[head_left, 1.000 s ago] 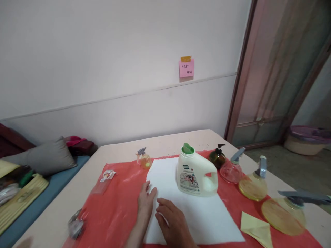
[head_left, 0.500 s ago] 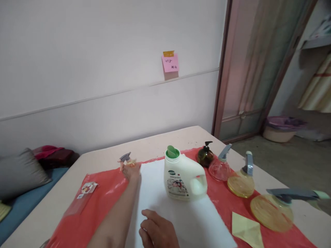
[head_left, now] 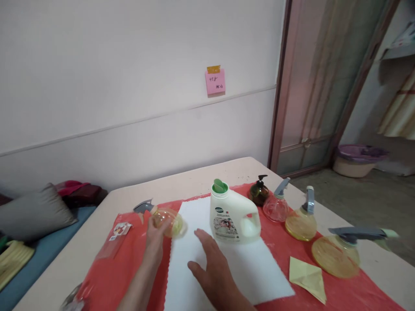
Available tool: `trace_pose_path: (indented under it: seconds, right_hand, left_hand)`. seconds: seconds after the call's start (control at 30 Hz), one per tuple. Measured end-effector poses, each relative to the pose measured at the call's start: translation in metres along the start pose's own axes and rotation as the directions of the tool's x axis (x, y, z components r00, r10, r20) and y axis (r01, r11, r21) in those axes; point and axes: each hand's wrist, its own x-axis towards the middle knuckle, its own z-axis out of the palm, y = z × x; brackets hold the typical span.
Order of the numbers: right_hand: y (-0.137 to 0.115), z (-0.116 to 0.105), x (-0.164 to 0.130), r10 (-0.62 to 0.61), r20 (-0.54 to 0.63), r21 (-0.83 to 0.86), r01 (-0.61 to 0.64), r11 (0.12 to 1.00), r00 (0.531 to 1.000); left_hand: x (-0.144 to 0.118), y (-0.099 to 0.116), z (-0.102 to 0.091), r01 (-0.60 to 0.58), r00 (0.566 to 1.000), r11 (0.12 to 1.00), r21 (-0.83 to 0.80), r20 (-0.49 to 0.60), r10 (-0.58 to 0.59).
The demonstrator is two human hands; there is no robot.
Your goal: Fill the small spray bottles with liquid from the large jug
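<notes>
My left hand (head_left: 157, 233) is closed round a clear yellowish spray bottle (head_left: 168, 219) with a grey trigger head. The bottle is tilted nearly onto its side, its head pointing left and its base toward the white sheet (head_left: 191, 259). My right hand (head_left: 212, 263) hangs over that sheet with fingers apart and nothing in it. Just beyond it stands a cream detergent jug (head_left: 230, 218) with a looped handle; a green spout (head_left: 219, 186) shows in its uncapped neck.
Along the right stand a dark pump bottle (head_left: 258, 192), a pink spray bottle (head_left: 276, 208) and two yellow spray bottles (head_left: 301, 224), (head_left: 337, 255). A folded yellow paper (head_left: 306, 276) lies on the red cloth (head_left: 272, 300). A clear packet (head_left: 115, 242) is at left. A pink note (head_left: 215, 82) hangs on the wall.
My left hand has lifted the spray bottle, drawn it back toward me and tipped it over. My right hand has moved forward and right, its fingers spreading.
</notes>
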Motion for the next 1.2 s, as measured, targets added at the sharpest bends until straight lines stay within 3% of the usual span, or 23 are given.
trace_pose_path:
  seconds: [0.07, 0.13, 0.2, 0.27, 0.33, 0.43, 0.5, 0.6, 0.77, 0.83, 0.9, 1.03, 1.1, 1.13, 1.2]
  right_hand:
    - [-0.002, -0.008, 0.007, 0.118, 0.13, 0.112, -0.133, 0.985, 0.984]
    - [-0.004, -0.011, 0.011, 0.154, 0.254, 0.216, -0.211, 0.953, 0.955]
    - [-0.003, -0.005, 0.007, 0.137, 0.276, 0.262, -0.211, 0.942, 0.951]
    - [0.001, 0.007, -0.003, 0.095, 0.172, 0.234, -0.135, 0.963, 0.98]
    - [0.007, 0.019, -0.015, 0.023, 0.056, 0.16, -0.032, 0.987, 0.998]
    - [0.01, 0.019, -0.024, -0.057, 0.134, 0.144, 0.037, 0.989, 0.989]
    - [0.005, 0.006, -0.019, -0.004, 0.199, 0.184, -0.034, 0.982, 0.98]
    - [-0.012, -0.016, -0.004, 0.151, 0.135, 0.236, -0.18, 0.955, 0.979]
    - [-0.044, -0.031, 0.009, 0.145, 0.063, 0.364, -0.158, 0.918, 0.987]
    - [-0.051, -0.032, 0.009, 0.186, 0.013, 0.413, -0.174, 0.894, 0.983]
    - [-0.052, -0.034, 0.009, 0.254, 0.016, 0.45, -0.234, 0.862, 0.967]
    - [-0.047, -0.043, 0.012, 0.304, 0.142, 0.528, -0.332, 0.782, 0.942]
    - [-0.046, -0.048, 0.014, 0.295, 0.193, 0.554, -0.352, 0.754, 0.936]
    - [-0.047, -0.051, 0.016, 0.286, 0.225, 0.568, -0.364, 0.738, 0.931]
    - [-0.048, -0.054, 0.017, 0.259, 0.291, 0.592, -0.386, 0.707, 0.921]
  left_hand:
    - [-0.039, 0.013, -0.007, 0.031, 0.985, 0.985, -0.17, 0.171, -0.001]
    - [-0.074, 0.024, -0.006, 0.124, 0.951, 0.945, -0.304, 0.309, -0.025]
    - [-0.1, 0.03, -0.001, 0.163, 0.953, 0.895, -0.415, 0.303, -0.033]
    - [-0.115, 0.031, 0.006, 0.167, 0.97, 0.875, -0.454, 0.236, -0.063]
    - [-0.12, 0.027, 0.01, 0.162, 0.978, 0.887, -0.432, 0.19, -0.086]
    - [-0.117, 0.02, 0.006, 0.149, 0.985, 0.923, -0.355, 0.138, -0.106]
    - [-0.114, 0.017, 0.0, 0.107, 0.99, 0.959, -0.261, 0.12, -0.078]
    - [-0.119, 0.013, -0.003, 0.001, 0.987, 1.0, -0.027, 0.163, 0.003]
    - [-0.137, -0.002, 0.012, -0.202, 0.973, 0.955, 0.219, 0.16, 0.169]
    - [-0.144, -0.008, 0.018, -0.261, 0.953, 0.939, 0.223, 0.214, 0.214]
    - [-0.15, -0.01, 0.021, -0.247, 0.95, 0.95, 0.189, 0.241, 0.2]
    - [-0.157, -0.001, 0.02, -0.073, 0.958, 0.997, -0.013, 0.278, 0.074]
    - [-0.154, 0.006, 0.015, 0.016, 0.897, 0.996, -0.084, 0.442, 0.022]
    - [-0.152, 0.009, 0.012, 0.054, 0.836, 0.993, -0.108, 0.548, 0.014]
    - [-0.144, 0.012, 0.006, 0.137, 0.673, 0.974, -0.178, 0.738, 0.04]
